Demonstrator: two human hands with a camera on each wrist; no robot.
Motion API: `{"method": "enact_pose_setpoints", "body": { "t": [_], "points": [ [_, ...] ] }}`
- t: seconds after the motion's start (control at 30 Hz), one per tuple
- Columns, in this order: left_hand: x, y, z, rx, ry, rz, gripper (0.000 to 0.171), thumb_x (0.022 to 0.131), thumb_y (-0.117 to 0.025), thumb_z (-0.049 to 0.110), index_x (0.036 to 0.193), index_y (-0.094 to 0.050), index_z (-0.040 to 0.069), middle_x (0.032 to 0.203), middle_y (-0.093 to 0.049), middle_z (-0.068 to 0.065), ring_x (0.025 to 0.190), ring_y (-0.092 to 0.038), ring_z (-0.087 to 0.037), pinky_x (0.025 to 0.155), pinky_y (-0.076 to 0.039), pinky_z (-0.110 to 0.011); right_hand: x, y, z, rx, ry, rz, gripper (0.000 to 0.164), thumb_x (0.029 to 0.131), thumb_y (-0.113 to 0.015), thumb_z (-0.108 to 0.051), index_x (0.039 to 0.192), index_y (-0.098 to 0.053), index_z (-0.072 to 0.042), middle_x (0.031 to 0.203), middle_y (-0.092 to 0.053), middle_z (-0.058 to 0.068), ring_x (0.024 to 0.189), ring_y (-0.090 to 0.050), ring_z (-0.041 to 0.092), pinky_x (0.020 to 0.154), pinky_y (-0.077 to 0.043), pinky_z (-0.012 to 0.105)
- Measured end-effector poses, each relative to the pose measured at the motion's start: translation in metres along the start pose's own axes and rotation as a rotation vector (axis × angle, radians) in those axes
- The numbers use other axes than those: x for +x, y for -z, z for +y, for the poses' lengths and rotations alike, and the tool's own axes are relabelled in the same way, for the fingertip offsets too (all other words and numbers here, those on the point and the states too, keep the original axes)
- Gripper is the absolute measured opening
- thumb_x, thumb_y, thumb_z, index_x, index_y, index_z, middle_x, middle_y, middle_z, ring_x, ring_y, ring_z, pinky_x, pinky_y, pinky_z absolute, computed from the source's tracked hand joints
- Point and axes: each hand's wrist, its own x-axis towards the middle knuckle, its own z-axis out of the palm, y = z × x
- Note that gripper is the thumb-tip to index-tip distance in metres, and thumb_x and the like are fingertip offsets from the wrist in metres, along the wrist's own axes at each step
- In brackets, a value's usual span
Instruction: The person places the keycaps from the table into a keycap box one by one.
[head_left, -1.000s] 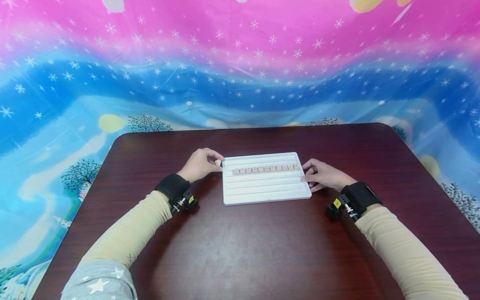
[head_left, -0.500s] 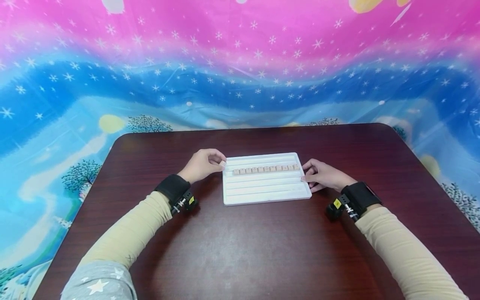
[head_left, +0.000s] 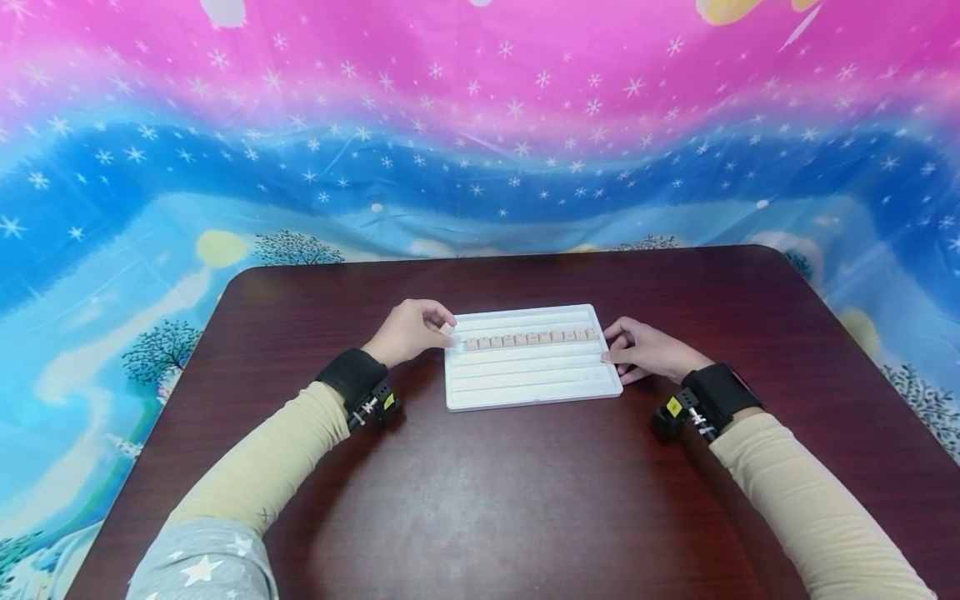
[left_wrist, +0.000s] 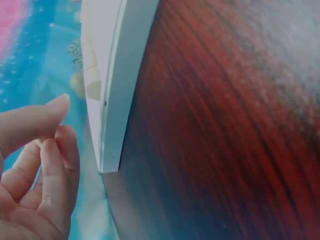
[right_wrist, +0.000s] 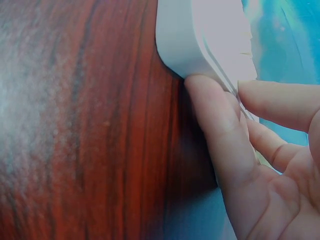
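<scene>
A white ridged tray [head_left: 525,393] lies on the table, with a row of beige keycaps [head_left: 532,338] along one of its upper slots. My left hand [head_left: 408,332] pinches a single keycap [head_left: 447,328] between thumb and fingers, over the tray's left edge and just left of the row. In the left wrist view the fingertips [left_wrist: 64,102] hide that keycap, and the tray's side wall [left_wrist: 120,100] stands beside them. At the other end my right hand [head_left: 651,350] grips the tray's right edge; the right wrist view has its fingers [right_wrist: 215,115] on both sides of the rim.
The dark red-brown table [head_left: 480,500] has rounded far corners. A pink and blue snowflake-patterned cloth [head_left: 480,150] hangs behind it and along the sides. Each wrist carries a black strap with a small camera.
My left hand has moved slightly right, bringing the pinched keycap from outside the tray's left edge to over it, close to the row's end. The right hand and tray stay put.
</scene>
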Motion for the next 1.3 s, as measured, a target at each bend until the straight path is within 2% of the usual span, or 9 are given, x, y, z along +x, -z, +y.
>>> {"method": "enact_pose_setpoints", "body": {
  "t": [0.2, 0.4, 0.63, 0.9, 1.3],
  "points": [
    [-0.001, -0.002, 0.002, 0.038, -0.033, -0.008, 0.027, 0.086, -0.082, 0.004, 0.112, -0.078, 0.004, 0.103, -0.063, -0.010, 0.087, -0.059, -0.023, 0.075, -0.049, -0.031, 0.001, 0.001, 0.001, 0.001, -0.006, -0.002, 0.046, 0.103, -0.059, -0.004, 0.139, -0.033, 0.011, 0.102, -0.052, 0.016, 0.078, -0.054, 0.022, 0.066, -0.060, 0.033],
    [0.000, -0.005, 0.002, 0.036, -0.055, -0.018, 0.027, 0.088, -0.080, 0.005, 0.114, -0.075, 0.003, 0.100, -0.069, -0.009, 0.089, -0.062, -0.023, 0.079, -0.051, -0.033, 0.001, 0.000, 0.002, 0.005, -0.007, -0.004, 0.045, 0.103, -0.060, -0.004, 0.138, -0.034, 0.011, 0.101, -0.053, 0.015, 0.078, -0.054, 0.022, 0.067, -0.060, 0.034],
    [-0.002, -0.009, 0.001, 0.140, -0.063, -0.049, 0.020, 0.090, -0.078, 0.007, 0.110, -0.076, 0.005, 0.099, -0.071, -0.007, 0.088, -0.060, -0.022, 0.078, -0.050, -0.035, 0.002, -0.001, 0.001, -0.001, -0.011, -0.001, 0.046, 0.103, -0.061, -0.004, 0.137, -0.034, 0.011, 0.101, -0.053, 0.016, 0.078, -0.055, 0.022, 0.068, -0.060, 0.034],
    [-0.003, -0.015, 0.001, 0.212, -0.062, -0.028, 0.021, 0.090, -0.078, 0.007, 0.111, -0.079, 0.004, 0.099, -0.071, -0.007, 0.084, -0.058, -0.021, 0.076, -0.048, -0.034, 0.003, -0.001, 0.002, -0.021, -0.022, 0.013, 0.045, 0.103, -0.061, -0.004, 0.137, -0.036, 0.010, 0.100, -0.052, 0.016, 0.078, -0.055, 0.023, 0.069, -0.060, 0.033],
    [-0.002, -0.020, 0.004, 0.215, -0.021, -0.010, 0.021, 0.089, -0.080, 0.008, 0.109, -0.079, 0.006, 0.100, -0.072, -0.006, 0.089, -0.060, -0.022, 0.081, -0.049, -0.036, 0.004, 0.000, 0.003, -0.019, -0.019, 0.012, 0.045, 0.103, -0.061, -0.004, 0.137, -0.036, 0.010, 0.100, -0.053, 0.016, 0.078, -0.056, 0.023, 0.068, -0.060, 0.034]
  ]
}}
